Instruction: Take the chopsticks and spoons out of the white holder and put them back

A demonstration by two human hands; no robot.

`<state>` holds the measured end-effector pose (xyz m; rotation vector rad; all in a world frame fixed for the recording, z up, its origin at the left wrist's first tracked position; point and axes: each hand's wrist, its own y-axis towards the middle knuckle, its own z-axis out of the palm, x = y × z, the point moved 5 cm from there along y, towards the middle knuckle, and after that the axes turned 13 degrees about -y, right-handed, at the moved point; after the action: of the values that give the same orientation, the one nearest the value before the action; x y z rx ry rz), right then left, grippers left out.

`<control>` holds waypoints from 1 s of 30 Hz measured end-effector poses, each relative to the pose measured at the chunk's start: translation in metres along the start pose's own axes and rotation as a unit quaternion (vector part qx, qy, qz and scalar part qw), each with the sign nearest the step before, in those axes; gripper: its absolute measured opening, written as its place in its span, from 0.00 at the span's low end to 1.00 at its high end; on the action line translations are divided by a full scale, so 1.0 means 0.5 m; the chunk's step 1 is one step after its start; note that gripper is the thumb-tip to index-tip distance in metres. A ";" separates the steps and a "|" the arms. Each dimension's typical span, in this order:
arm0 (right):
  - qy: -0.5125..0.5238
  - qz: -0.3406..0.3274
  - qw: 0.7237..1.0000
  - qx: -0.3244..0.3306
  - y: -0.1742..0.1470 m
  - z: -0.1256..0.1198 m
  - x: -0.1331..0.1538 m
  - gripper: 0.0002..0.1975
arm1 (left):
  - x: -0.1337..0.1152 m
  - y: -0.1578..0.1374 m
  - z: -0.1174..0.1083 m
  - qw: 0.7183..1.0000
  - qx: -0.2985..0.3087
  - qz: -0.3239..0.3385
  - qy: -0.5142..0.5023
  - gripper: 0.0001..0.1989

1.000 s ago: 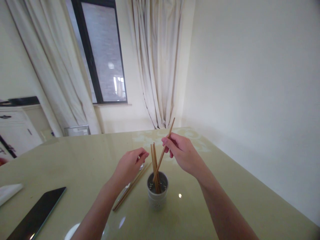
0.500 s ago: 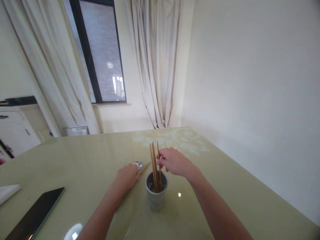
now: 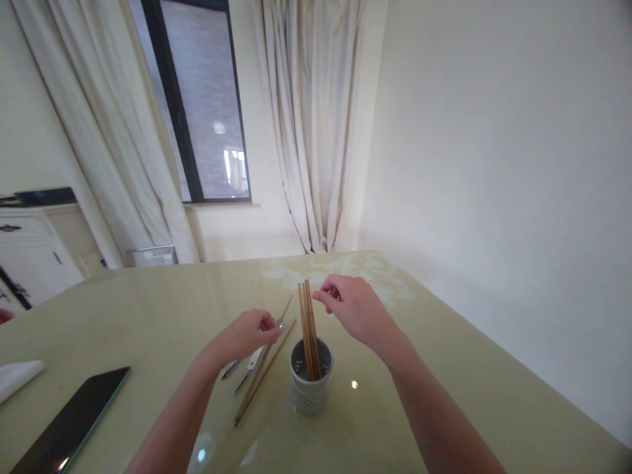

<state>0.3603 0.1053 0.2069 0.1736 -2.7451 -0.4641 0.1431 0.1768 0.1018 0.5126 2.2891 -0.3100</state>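
A grey-white cup [image 3: 311, 396] stands on the table with several wooden chopsticks [image 3: 309, 329] upright in it, leaning slightly left. My right hand [image 3: 350, 306] hovers just right of their upper ends, thumb and forefinger a little apart with nothing visible between them. To the left of the cup, my left hand [image 3: 249, 332] pinches a wooden chopstick [image 3: 286, 307] whose tip sticks out past the fingers. Another chopstick [image 3: 269, 370] lies slanted on the table beside the cup. Under the left hand are metal spoons [image 3: 240, 383], partly hidden, one with a white handle [image 3: 255, 358].
A dark tablet-like slab [image 3: 74, 421] lies on the glossy table [image 3: 162, 316] at the left, with a white object [image 3: 20, 375] behind it. A wall [image 3: 494, 164] runs along the table's right edge. Part of another person's hand [image 3: 6, 315] shows at the far left.
My right hand has let go of a chopstick, which now stands with the others in the cup, and moved slightly right. My left hand has risen slightly, uncovering chopsticks and spoon handles.
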 end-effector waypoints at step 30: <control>0.050 -0.033 0.992 0.108 0.000 0.034 -0.008 0.11 | 0.000 0.001 0.091 0.965 0.008 -0.091 0.247 0.09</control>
<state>0.3581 0.1112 0.1907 0.3341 -2.6920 -0.1697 0.1719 0.1603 0.0706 0.4218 2.8308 -0.3170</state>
